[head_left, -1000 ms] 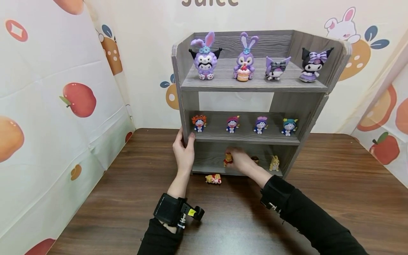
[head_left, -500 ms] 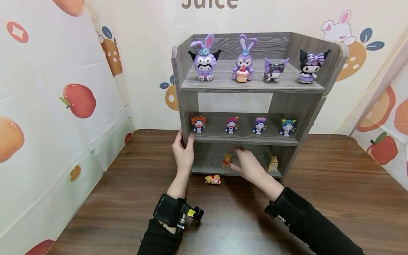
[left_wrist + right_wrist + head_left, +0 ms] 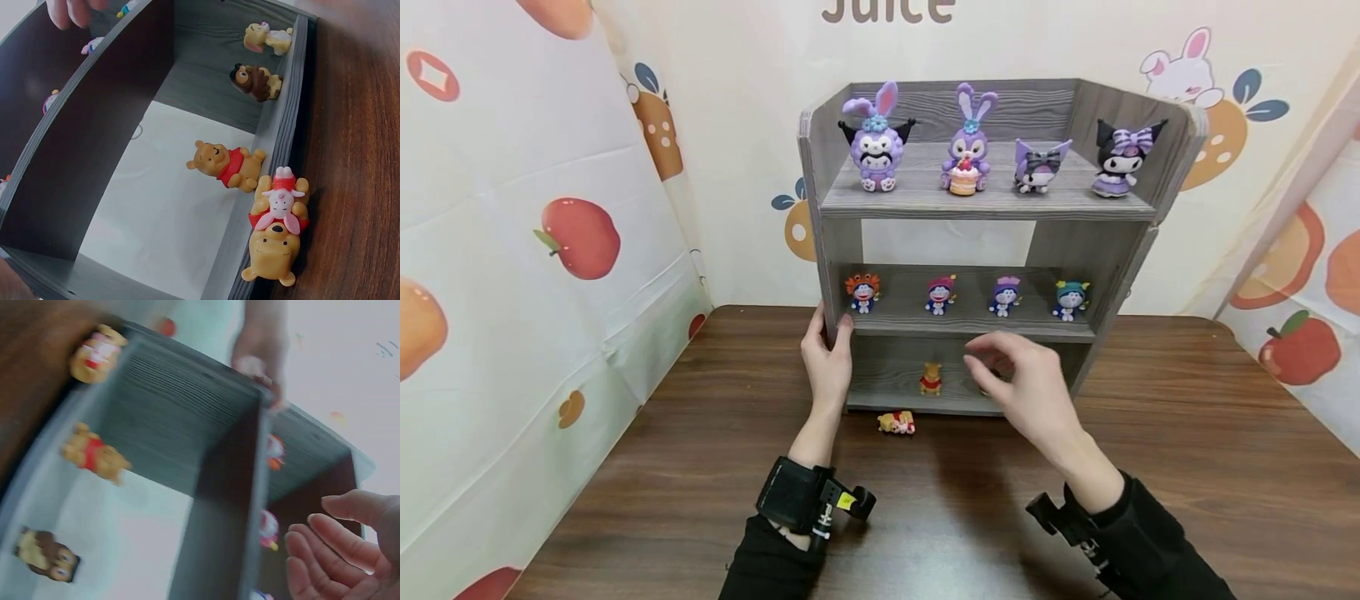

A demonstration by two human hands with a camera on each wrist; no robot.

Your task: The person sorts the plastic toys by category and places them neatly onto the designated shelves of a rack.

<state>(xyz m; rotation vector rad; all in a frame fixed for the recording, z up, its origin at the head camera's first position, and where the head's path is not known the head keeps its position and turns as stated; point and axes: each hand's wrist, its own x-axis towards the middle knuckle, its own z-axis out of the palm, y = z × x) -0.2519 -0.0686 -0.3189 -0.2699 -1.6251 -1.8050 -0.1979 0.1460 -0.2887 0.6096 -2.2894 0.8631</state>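
Note:
My left hand [image 3: 827, 367] grips the left side of the grey toy shelf [image 3: 992, 208], thumb in front and fingers around behind. In front of the bottom tier my right hand [image 3: 1033, 387] hovers with loosely bent fingers, holding nothing. A bear figurine in a red shirt [image 3: 930, 379] stands on that tier, left of the right hand. An owl figurine [image 3: 256, 82] and a yellow rabbit figurine [image 3: 269, 39] stand farther right on it, mostly hidden by my right hand in the head view. Another bear figurine, hugging a pink piglet [image 3: 897, 422], lies on the table before the shelf.
Several purple and black figurines [image 3: 967, 158] line the top tier. Small blue figurines in hats [image 3: 940, 295] line the middle tier. The brown wooden table [image 3: 700, 467] extends in front, and fruit-print sheets [image 3: 647, 208] stand behind and at the sides.
My right hand has let go of the standing bear figurine and drawn back to the right, toward me. My left hand stays on the shelf's side.

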